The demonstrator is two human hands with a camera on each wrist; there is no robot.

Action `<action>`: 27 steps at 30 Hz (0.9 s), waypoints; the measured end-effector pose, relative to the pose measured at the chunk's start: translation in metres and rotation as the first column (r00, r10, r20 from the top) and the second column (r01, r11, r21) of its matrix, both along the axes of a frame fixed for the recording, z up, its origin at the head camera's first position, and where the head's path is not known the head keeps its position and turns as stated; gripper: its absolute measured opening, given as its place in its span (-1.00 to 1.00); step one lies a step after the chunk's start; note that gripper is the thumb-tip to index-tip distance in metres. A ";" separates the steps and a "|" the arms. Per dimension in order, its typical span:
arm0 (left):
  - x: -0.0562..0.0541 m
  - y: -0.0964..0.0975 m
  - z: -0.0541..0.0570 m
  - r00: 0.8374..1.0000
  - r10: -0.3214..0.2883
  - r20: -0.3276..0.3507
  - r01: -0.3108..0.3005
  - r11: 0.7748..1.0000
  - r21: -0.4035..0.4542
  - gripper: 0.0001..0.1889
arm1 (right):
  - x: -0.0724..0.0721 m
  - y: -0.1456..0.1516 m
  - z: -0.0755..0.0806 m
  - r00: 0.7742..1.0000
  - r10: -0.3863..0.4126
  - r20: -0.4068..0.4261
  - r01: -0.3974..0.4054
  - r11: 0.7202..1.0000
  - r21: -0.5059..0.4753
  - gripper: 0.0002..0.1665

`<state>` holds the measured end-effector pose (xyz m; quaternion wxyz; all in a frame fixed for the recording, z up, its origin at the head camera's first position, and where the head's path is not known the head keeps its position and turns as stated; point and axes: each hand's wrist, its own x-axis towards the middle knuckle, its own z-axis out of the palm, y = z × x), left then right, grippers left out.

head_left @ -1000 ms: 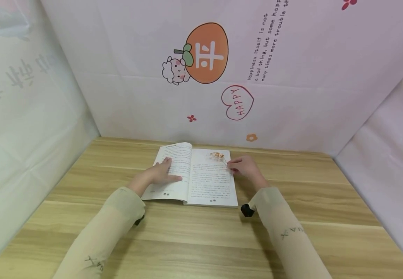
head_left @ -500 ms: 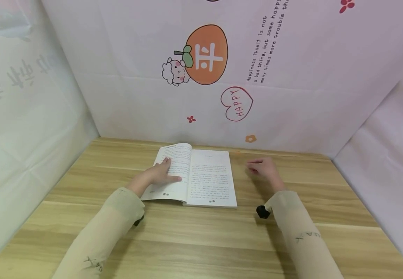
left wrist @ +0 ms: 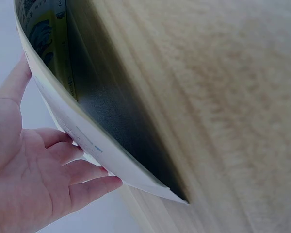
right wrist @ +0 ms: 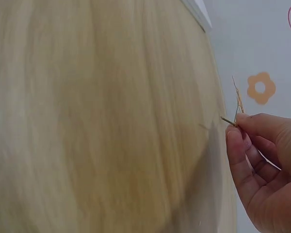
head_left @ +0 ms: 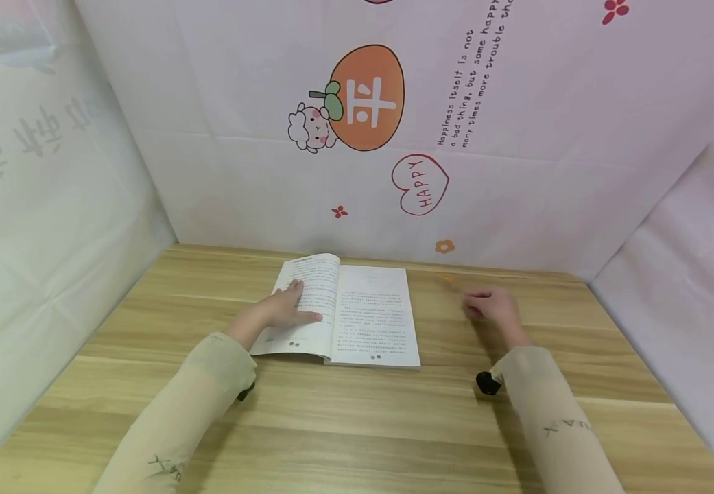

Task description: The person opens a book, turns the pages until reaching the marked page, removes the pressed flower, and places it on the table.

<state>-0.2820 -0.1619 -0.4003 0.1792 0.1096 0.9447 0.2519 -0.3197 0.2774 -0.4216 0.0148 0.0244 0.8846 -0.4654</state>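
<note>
An open book (head_left: pixel 374 322) lies on the wooden table, its printed pages facing up. My left hand (head_left: pixel 278 309) rests on the left page with thumb and fingers spread. In the left wrist view, the fingers of that hand (left wrist: pixel 43 179) press along the page's face while its lower edge bows up off the table. Right of the book, my right hand (head_left: pixel 494 307) pinches a dried flower sprig (right wrist: pixel 239 101) by its thin stem between thumb and fingertips. The sprig's orange blossoms (head_left: pixel 449 278) look blurred in the head view.
The wooden table (head_left: pixel 357 425) meets a white printed cloth backdrop (head_left: pixel 239 185) just behind the book. Cloth walls also stand at the left (head_left: pixel 54 226) and right (head_left: pixel 671 274).
My right hand has carried the dried flower sprig from over the right page to the right, past the book's edge. The left hand and the book have stayed in place.
</note>
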 end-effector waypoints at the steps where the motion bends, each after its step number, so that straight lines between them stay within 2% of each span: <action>1: 0.000 0.000 0.000 1.000 0.001 0.002 -0.001 1.000 0.001 0.08 | 0.000 0.002 0.000 1.000 -0.009 0.002 0.009 1.000 0.006 -0.60; 8: 0.000 0.000 0.000 1.000 0.002 0.005 -0.002 1.000 0.002 0.08 | 0.001 0.016 -0.002 0.999 -0.037 0.004 0.036 0.994 0.106 -0.62; 19: -0.002 -0.002 -0.002 1.000 0.005 0.005 -0.005 1.000 -0.001 0.09 | -0.003 0.022 -0.010 0.998 -0.046 0.035 0.045 0.999 0.029 -0.62; 27: 0.000 0.000 0.000 1.000 0.012 0.009 -0.012 1.000 0.006 0.08 | -0.004 0.022 -0.009 0.997 -0.057 0.056 0.054 0.998 0.045 -0.62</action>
